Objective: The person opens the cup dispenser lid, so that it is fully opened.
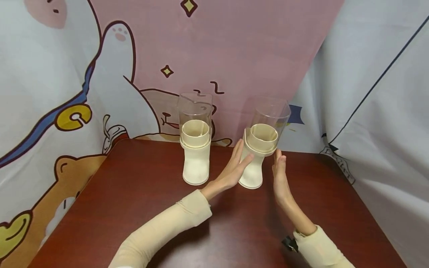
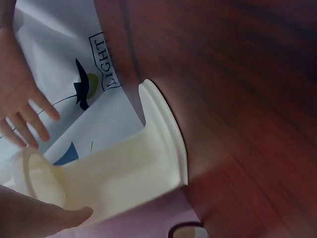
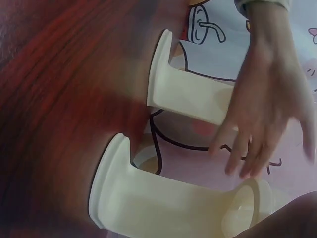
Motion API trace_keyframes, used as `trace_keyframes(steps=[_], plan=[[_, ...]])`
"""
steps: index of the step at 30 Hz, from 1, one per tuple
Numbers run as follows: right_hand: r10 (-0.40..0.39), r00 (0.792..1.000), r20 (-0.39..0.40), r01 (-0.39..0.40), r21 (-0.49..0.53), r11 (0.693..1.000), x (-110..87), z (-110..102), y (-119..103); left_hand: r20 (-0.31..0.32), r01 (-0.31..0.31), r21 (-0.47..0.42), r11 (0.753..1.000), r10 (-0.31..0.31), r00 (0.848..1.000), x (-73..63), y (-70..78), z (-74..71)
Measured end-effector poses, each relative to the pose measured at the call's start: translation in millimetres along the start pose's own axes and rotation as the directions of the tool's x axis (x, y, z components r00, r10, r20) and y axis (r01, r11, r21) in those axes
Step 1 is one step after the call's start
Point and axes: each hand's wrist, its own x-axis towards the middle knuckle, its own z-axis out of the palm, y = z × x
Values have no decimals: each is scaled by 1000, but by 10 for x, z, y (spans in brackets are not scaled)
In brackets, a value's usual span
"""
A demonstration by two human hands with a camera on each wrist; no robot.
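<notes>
Two matching cream stands, each topped by a clear, open container with a cream ring inside, stand on the dark red table [image 1: 167, 230]. My left hand [image 1: 232, 169] is at the left side of the right-hand stand [image 1: 253, 171], fingers straight and pointing up toward its collar. On the other side of that stand, my right hand [image 1: 280, 178] has its fingers extended just below the collar. The left-hand stand [image 1: 196, 167] is upright, apart from both hands. Up close, the left wrist view gives the right-hand stand's curved base and stem [image 2: 124, 168].
A printed cloth backdrop [image 1: 251, 48] with cartoon animals hangs behind the table's far edge. White cloth [image 1: 378, 111] hangs along the right side. A small dark object [image 1: 289, 243] shows at the right sleeve cuff.
</notes>
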Motion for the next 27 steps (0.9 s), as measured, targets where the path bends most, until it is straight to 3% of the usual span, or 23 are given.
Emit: trace_keyframes(steps=[6, 13, 16, 20, 24, 27], plan=[[-9, 1000, 0, 9, 3, 1000, 48, 57, 78, -72, -17, -34, 999, 14, 997, 28, -2, 254], [-9, 1000, -26, 9, -15, 1000, 99, -8, 80, -141, 40, -25, 999, -44, 989, -30, 165, 604], [-23, 998, -53, 21, -49, 999, 99, -38, 71, -178, 56, -54, 997, -64, 982, -53, 197, 664], [-61, 991, -122, 42, -153, 987, 15, -44, 81, -230, 60, -80, 995, -77, 970, 9, 127, 519], [-117, 985, -128, 88, -215, 973, -35, -8, 91, -271, 57, -86, 995, -79, 959, 332, 7, 242], [-120, 989, -90, 96, -234, 968, -22, 6, 95, -222, 45, -39, 998, -53, 974, 553, -93, 107]])
